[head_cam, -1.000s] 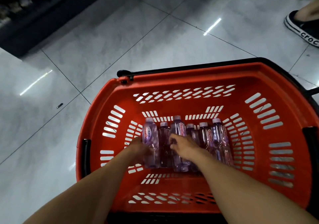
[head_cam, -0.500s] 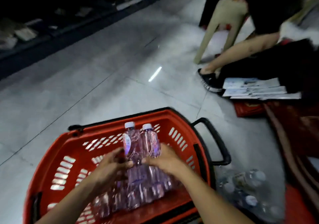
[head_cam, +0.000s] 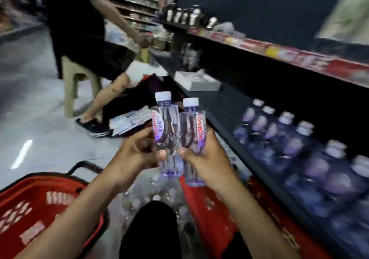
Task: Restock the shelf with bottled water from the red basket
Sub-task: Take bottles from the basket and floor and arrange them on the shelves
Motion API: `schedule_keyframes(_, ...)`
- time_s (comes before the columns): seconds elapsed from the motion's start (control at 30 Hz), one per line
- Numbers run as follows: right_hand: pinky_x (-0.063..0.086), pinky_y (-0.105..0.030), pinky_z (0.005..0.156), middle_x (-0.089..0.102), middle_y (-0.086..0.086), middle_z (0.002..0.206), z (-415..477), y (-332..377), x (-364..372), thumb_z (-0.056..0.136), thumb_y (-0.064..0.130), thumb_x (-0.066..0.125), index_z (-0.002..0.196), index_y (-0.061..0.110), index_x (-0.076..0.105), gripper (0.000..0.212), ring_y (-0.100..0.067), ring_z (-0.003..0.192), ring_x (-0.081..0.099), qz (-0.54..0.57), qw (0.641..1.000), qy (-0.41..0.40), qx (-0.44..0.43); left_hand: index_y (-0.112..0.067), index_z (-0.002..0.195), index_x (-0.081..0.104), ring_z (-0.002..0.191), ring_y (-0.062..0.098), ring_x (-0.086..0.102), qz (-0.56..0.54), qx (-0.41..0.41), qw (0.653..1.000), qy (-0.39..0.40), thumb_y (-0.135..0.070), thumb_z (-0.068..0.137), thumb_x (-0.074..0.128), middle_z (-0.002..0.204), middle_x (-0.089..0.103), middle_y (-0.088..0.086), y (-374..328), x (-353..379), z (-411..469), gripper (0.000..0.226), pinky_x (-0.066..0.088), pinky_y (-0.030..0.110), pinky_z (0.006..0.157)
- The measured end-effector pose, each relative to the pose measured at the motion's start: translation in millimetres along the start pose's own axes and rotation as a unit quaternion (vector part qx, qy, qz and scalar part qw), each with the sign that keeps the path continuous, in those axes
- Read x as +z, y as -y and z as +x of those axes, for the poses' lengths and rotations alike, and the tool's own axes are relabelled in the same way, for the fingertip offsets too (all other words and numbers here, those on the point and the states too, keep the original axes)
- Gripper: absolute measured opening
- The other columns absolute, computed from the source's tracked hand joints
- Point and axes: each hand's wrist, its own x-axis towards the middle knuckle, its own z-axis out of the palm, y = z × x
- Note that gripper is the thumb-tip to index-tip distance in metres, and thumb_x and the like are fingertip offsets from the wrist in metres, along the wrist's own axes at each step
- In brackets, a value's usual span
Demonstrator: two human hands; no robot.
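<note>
I hold two small clear water bottles upright and side by side at chest height. My left hand [head_cam: 135,155] grips the left bottle [head_cam: 166,131], which has a white cap and a purple-red label. My right hand [head_cam: 207,157] grips the right bottle [head_cam: 193,137], labelled in red letters. Both bottles are out of the red basket [head_cam: 40,203], which lies at lower left. The low dark shelf [head_cam: 225,103] runs along the right, with a blurred row of stocked water bottles [head_cam: 295,139] on it.
A wrapped pack of bottles [head_cam: 155,197] lies on the floor below my hands, beside a second red basket [head_cam: 211,209]. Ahead, a person [head_cam: 93,39] sits on a beige plastic stool [head_cam: 71,83], with papers [head_cam: 129,121] on the floor. A white box [head_cam: 196,82] rests on the shelf.
Both hands lifted the two bottles out of the red basket and swung right, toward the shelf. My view turned from the floor to the shelf aisle.
</note>
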Motion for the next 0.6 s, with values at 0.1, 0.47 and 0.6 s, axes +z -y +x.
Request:
schedule_keyframes(0.1, 0.045, -0.013, 0.081, 0.065, 0.002, 0.107, -43, -16, -75, 0.074, 0.015, 0.078, 0.113, 0.019, 0.055, 0.045, -0.003, 0.093, 0.062, -0.014, 0.988, -0.153, 0.014, -0.016, 0.115, 0.063, 0.083, 0.015, 0.068, 0.009, 0.013, 0.996, 0.085, 0.009, 0.066, 0.071, 0.095, 0.074, 0.003, 1, 92, 18, 0.056, 0.057, 0.037, 0.073)
schedule_keyframes(0.47, 0.043, -0.019, 0.076, 0.054, 0.016, 0.108, -171, -98, -219, 0.086, 0.025, 0.070, 0.126, 0.043, 0.046, 0.050, -0.007, 0.092, 0.055, -0.031, 0.909, -0.413, 0.044, -0.018, 0.144, 0.037, 0.101, -0.003, 0.053, 0.046, -0.023, 0.966, 0.253, 0.012, 0.080, 0.069, 0.113, 0.051, -0.016, 52, 323, 20, 0.078, 0.051, 0.034, 0.094)
schedule_keyframes(0.6, 0.040, -0.004, 0.076, 0.052, 0.003, 0.121, -189, -130, -222, 0.088, 0.015, 0.070, 0.132, 0.027, 0.046, 0.052, -0.002, 0.101, 0.053, -0.029, 0.885, -0.461, 0.058, -0.019, 0.142, 0.042, 0.116, 0.007, 0.052, 0.065, -0.037, 0.959, 0.274, 0.010, 0.078, 0.071, 0.122, 0.054, -0.011, 81, 355, 17, 0.075, 0.052, 0.035, 0.096)
